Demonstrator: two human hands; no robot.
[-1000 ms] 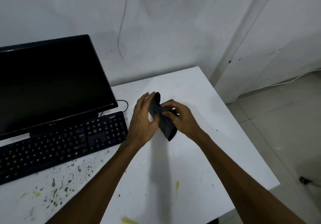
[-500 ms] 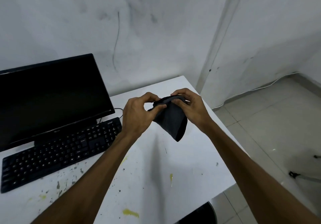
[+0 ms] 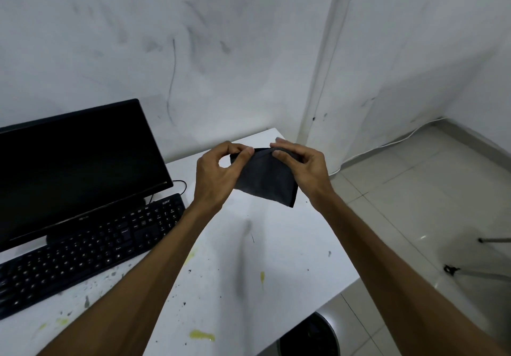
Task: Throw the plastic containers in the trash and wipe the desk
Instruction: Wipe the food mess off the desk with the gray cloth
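Plastic containers: none in view on desk (image 3: 298,248); judged already binned, unconfirmed. Trash bin (image 3: 309,333) partly visible under front right corner of desk, contents not discernible.

Cloth (image 3: 265,181): dark, held in air above far right part of desk, not touching surface. Top edge pinched by left hand (image 3: 218,173) at left corner, thumb against forefinger, and by right hand (image 3: 301,165) at right corner; rest hanging loose between. Looks like unfolding or squaring up before wiping.

Wiping: judged not yet begun. Yellow smears (image 3: 201,335) and dark specks (image 3: 182,303) spread across near half of desk, some close to keyboard (image 3: 91,248). Monitor (image 3: 74,167) behind keyboard, at left.

Remaining: lower cloth, wipe stained area, take care along keyboard edge.
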